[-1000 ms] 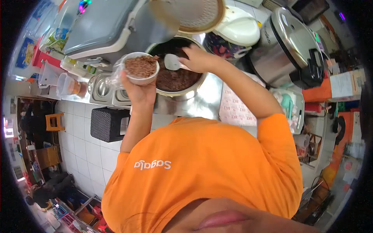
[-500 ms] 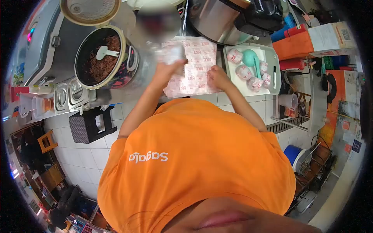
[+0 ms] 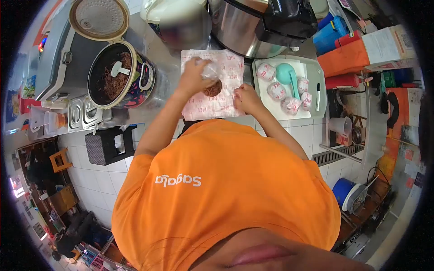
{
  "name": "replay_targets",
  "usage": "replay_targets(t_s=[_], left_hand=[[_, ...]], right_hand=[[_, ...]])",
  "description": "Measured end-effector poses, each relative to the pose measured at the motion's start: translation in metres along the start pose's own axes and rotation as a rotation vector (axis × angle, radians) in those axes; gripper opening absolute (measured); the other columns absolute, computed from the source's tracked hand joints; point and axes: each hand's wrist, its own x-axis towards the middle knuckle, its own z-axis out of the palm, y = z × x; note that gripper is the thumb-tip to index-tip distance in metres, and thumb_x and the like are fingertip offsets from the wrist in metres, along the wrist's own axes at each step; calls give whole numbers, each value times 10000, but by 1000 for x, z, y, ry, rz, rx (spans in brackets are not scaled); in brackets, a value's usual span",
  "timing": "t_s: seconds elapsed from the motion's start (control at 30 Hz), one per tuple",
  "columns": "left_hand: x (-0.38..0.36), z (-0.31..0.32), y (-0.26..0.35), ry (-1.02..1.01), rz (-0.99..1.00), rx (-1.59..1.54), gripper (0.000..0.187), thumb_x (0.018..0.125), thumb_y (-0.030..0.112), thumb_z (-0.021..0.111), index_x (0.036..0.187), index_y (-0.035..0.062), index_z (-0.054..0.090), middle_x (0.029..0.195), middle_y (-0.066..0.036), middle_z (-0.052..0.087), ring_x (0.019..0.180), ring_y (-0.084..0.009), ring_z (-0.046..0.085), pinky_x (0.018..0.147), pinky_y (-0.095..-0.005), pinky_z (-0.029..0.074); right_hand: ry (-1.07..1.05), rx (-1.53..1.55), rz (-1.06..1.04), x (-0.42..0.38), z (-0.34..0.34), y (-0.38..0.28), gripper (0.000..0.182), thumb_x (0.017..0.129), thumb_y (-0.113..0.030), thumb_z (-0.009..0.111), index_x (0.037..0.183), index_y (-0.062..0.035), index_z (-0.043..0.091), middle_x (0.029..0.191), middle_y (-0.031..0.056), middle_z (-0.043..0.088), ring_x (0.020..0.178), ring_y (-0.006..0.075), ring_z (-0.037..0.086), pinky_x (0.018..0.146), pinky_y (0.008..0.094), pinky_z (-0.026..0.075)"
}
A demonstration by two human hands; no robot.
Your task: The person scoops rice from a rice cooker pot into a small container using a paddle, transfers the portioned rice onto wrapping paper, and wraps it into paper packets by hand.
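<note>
The left hand (image 3: 194, 76) has its fingers bent around a clear, shiny cup (image 3: 210, 71), just beside the brown rice (image 3: 212, 88); the rice sits in a small heap on the printed paper (image 3: 222, 106), near the front edge of the counter (image 3: 166, 72). The right hand (image 3: 246, 99) has its fingers curled close together at the paper's right edge; I cannot tell if they pinch it.

The heap looks loose — if the cup bumps it, grains could roll off; if the right hand pulls the paper, the heap could slide or break; the paper's front side lies near the counter's front edge, so a tug that way could drop rice on the floor. The tray (image 3: 312, 67) with wrapped balls (image 3: 276, 91) is just right of the right hand; a swinging elbow could knock it.
</note>
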Motion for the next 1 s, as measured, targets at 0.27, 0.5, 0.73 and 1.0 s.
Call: replay_targets(t_s=[0.27, 0.5, 0.73, 1.0], left_hand=[[5, -36, -63, 401, -261, 692, 660, 642, 213, 758, 1244, 129, 498, 1213, -214, 466, 1150, -385, 419, 1025, -422, 314], [-95, 4, -39, -82, -5, -157, 381, 718, 191, 706, 1040, 42, 567, 1064, -163, 564, 1020, -331, 523, 881, -417, 412], [-137, 26, -56, -160, -136, -174, 437, 716, 272, 721, 1080, 57, 612, 1068, -136, 620, 972, -304, 582, 860, -394, 440], [-108, 0, -22, -287, 106, 25, 466, 647, 260, 775, 1037, 72, 605, 1051, -123, 595, 973, -311, 558, 855, -408, 435]], right_hand=[[-198, 203, -249, 2, 21, 2, 221, 636, -239, 749, 768, -88, 657, 923, 85, 570, 859, 293, 532, 783, 374, 441], [-105, 189, -288, 7, 34, 9, 155, 704, -223, 708, 740, -73, 687, 783, 53, 607, 782, 257, 538, 704, 351, 452], [-346, 337, 7, 29, 18, 9, 185, 800, -208, 622, 764, -36, 680, 782, 147, 623, 848, 306, 570, 742, 369, 451], [-438, -113, -259, 8, -13, -9, 393, 691, -298, 743, 1002, -95, 614, 1125, 109, 532, 1039, 313, 501, 840, 413, 421]])
